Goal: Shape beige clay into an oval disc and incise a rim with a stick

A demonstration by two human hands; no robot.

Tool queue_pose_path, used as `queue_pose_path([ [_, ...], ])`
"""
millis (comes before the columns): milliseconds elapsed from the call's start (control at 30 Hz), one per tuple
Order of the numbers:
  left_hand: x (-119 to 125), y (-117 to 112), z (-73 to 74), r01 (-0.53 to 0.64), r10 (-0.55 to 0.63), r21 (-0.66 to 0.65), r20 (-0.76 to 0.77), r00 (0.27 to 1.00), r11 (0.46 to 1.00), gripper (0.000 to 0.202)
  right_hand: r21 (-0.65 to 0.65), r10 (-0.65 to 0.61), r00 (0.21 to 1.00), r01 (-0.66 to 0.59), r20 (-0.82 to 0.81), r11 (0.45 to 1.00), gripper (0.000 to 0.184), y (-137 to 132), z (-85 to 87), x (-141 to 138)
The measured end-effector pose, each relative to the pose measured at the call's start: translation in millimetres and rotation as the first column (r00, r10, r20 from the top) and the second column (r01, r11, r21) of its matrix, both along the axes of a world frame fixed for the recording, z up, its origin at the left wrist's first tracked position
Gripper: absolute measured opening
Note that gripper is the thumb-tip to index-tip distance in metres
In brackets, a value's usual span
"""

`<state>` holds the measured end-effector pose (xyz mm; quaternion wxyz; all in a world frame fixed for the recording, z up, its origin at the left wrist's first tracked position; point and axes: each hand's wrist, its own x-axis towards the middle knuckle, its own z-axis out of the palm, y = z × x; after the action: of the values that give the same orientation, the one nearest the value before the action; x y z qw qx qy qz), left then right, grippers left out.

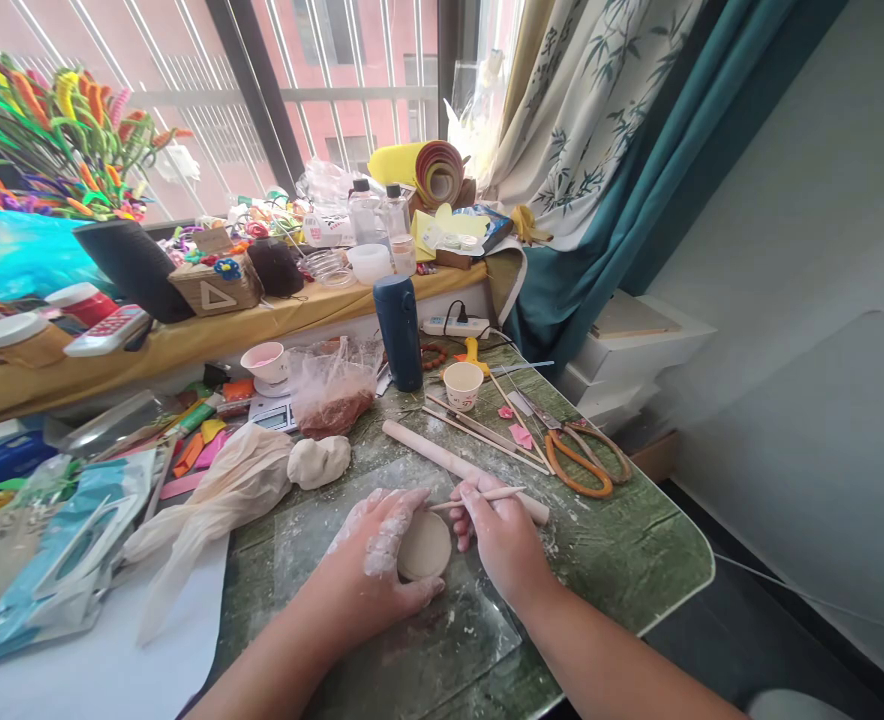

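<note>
A round, flat clay disc (423,547) lies on a clear plastic sheet (453,625) dusted with white powder. My left hand (378,545), powdery at the fingers, curves around the disc's left side, with fingertips at its far edge and thumb at its near edge. Between the thumb and fingers of my right hand (498,530) is a thin pointed wooden stick (503,492), its tip by the disc's upper right edge. Just beyond that hand lies a pale wooden rolling pin (434,448). A lump of clay (320,462) sits beyond my left hand.
Orange-handled scissors (581,460) and thin sticks (487,435) lie at the right. Behind them stand a paper cup (463,386) and a dark blue bottle (397,335). Plastic bags (239,480) and packets crowd the left. A cluttered sill (262,325) runs along the back.
</note>
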<state>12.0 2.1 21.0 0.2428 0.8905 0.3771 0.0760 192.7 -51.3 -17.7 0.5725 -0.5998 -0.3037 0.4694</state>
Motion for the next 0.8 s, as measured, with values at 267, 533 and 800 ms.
queue_pose_path([
  [267, -10, 3, 0.5, 0.084, -0.082, -0.053, 0.037, 0.996, 0.995, 0.089, -0.006, -0.004, 1.000, 0.004, 0.003, 1.000, 0.030, 0, 0.8, 0],
  [533, -4, -1, 0.2, -0.005, 0.006, -0.017, 0.028, 1.000, 1.000, 0.077, -0.003, 0.007, 1.000, -0.007, -0.014, 1.000, 0.031, 0, 0.0, 0],
  [800, -3, -3, -6.0, -0.046, 0.046, -0.009, 0.050, 0.998, 0.999, 0.079, 0.024, 0.023, 0.999, -0.023, -0.021, 0.999, 0.035, 0, -1.6, 1],
])
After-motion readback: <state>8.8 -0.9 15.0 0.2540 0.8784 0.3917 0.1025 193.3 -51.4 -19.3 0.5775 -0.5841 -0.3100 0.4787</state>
